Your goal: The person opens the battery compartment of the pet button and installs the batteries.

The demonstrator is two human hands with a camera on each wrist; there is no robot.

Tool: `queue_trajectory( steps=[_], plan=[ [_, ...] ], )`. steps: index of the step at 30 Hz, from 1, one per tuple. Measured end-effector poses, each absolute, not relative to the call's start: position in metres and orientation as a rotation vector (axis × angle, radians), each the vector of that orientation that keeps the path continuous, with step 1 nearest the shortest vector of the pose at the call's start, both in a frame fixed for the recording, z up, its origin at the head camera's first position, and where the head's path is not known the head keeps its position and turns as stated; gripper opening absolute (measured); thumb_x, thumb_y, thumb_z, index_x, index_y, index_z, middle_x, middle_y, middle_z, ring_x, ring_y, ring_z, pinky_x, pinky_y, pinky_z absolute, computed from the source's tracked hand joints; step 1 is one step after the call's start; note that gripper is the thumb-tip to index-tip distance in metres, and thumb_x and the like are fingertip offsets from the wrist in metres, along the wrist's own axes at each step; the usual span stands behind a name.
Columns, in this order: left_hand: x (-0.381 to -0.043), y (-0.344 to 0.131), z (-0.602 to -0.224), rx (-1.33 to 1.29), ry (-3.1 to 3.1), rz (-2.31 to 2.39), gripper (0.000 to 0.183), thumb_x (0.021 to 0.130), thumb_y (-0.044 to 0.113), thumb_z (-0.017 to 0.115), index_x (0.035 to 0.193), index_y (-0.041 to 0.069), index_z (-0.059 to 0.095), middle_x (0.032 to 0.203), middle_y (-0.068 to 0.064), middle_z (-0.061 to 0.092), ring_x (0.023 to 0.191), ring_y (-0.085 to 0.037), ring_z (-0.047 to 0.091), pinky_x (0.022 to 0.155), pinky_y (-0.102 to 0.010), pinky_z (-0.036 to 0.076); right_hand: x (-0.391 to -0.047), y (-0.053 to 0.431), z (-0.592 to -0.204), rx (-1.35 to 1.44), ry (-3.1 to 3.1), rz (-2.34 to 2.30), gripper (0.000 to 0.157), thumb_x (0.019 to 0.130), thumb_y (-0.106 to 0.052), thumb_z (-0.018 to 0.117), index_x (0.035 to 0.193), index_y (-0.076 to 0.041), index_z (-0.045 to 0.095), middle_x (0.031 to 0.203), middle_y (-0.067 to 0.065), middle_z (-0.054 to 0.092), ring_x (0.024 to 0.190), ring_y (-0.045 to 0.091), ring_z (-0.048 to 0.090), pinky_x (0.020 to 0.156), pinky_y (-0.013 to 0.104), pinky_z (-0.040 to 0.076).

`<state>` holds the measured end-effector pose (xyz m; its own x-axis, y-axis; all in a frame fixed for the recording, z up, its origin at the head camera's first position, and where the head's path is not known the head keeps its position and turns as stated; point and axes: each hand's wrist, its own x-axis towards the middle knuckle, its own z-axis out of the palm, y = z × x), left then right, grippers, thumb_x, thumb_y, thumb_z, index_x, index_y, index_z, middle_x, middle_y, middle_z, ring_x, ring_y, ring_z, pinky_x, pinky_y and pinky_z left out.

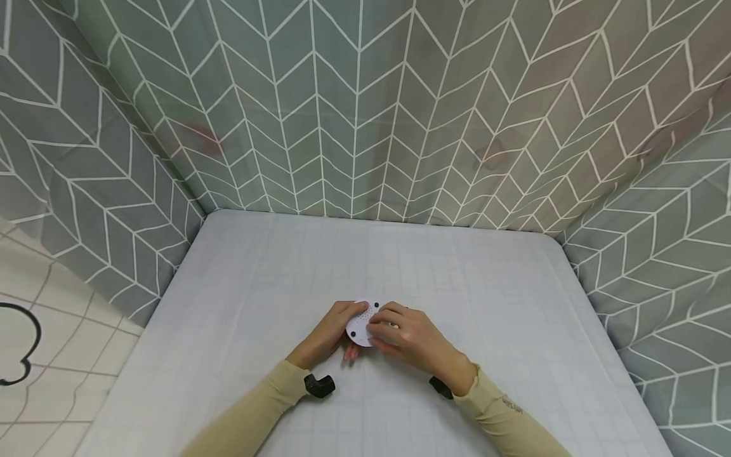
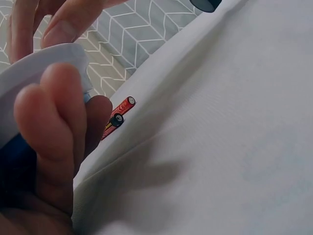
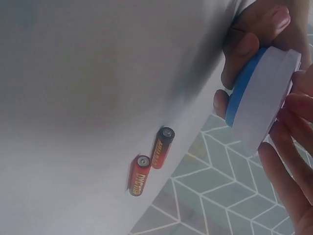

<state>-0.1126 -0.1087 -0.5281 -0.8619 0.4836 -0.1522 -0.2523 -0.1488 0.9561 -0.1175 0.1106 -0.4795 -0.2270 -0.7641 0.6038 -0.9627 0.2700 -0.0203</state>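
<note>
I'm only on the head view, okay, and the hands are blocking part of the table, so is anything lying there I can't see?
Observer: Yes, the right wrist view shows one battery and a second battery on the white table.
Operator: And the side of the round white device facing away from me?
Observer: It has a blue part.
Operator: What colour are the batteries?
Observer: Mostly red, with lettering on their sides.

Two batteries on white table

White-and-blue device, red-and-black batteries
</note>
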Motion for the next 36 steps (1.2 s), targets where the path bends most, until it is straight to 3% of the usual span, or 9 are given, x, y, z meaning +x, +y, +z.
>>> queue_trajectory(
  steps=[20,36],
  plan=[
    [-0.1137,-0.1142,-0.5356,0.380,1.603,2.065,0.045,0.112,0.034,0.048,0.101,-0.005,0.069,0.053,-0.011,0.062,0.032,-0.015,0.052,0.030,-0.029,0.044,-0.1142,0.1020,-0.4726,1.569,-2.007,0.552,0.018,0.074,-0.008,0.087,0.089,-0.011,0.079,0.087,-0.002,0.076,0.084,0.013,0.072,0.071,0.020,0.062],
    [-0.1115,-0.1135,-0.5323,0.400,1.570,2.076,0.048,0.113,0.036,0.045,0.098,-0.003,0.069,0.055,-0.011,0.064,0.033,-0.014,0.054,0.031,-0.028,0.045,-0.1143,0.1090,-0.4798,1.525,-2.109,0.691,0.024,0.085,-0.020,0.090,0.104,-0.011,0.081,0.105,0.000,0.073,0.098,0.012,0.070,0.079,0.021,0.060]
  ],
)
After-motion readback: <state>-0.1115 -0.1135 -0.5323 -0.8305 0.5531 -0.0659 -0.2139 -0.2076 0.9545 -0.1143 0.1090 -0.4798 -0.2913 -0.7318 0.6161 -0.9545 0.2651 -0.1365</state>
